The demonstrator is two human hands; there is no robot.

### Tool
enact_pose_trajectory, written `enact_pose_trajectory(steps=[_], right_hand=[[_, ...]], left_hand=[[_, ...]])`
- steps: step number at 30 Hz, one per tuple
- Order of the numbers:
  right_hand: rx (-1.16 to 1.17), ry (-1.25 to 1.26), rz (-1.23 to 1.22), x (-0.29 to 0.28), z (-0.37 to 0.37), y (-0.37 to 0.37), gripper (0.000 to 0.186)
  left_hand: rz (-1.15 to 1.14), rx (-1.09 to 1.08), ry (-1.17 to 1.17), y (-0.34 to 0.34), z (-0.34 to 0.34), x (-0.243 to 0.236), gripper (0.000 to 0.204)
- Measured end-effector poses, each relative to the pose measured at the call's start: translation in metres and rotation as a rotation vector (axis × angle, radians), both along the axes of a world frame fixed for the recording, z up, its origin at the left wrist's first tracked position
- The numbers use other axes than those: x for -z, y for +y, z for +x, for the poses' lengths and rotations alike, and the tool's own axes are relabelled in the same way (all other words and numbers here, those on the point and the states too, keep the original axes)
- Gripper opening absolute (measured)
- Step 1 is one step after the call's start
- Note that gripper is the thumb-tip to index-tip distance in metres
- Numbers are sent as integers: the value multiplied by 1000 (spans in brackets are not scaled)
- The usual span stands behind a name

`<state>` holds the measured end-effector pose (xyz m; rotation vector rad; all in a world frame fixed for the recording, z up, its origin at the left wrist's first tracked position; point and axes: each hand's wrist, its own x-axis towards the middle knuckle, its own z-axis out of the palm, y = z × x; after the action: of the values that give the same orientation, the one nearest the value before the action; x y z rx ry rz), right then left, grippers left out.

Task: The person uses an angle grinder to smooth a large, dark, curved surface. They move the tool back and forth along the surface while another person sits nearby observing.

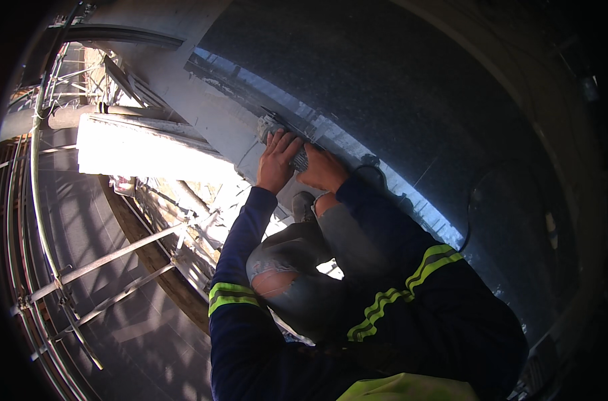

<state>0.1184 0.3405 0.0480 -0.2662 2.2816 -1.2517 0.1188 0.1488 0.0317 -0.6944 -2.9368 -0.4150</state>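
Note:
An angle grinder [300, 159] lies under both my hands, pressed close to the grey concrete edge. Its metal head [268, 127] points up and left, and a thin disc edge shows beside it. My left hand [277, 160] is wrapped over the grinder's front part, fingers bent across the top. Further back, my right hand [323, 168] closes round the ribbed body. Part of the grip is hidden by my fingers. Dust and small chips lie along the sunlit strip [357, 144] beside the tool.
My bent knees, in torn jeans [277, 281], are just below the grinder. Scaffold poles [43, 200] and a bright white panel [143, 148] stand to the left, beyond an open drop. A black cable [468, 207] curves over the dark slab [384, 73] on the right.

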Motion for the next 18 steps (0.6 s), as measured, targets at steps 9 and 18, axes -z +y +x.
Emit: enact_pose_trajectory(steps=[9, 18], right_hand=[[-10, -42, 1, -3, 3, 3, 84], [-6, -19, -11, 1, -2, -2, 81]], left_hand=[[-21, 2, 6, 4, 4, -8, 63], [18, 1, 22, -2, -1, 0, 64]])
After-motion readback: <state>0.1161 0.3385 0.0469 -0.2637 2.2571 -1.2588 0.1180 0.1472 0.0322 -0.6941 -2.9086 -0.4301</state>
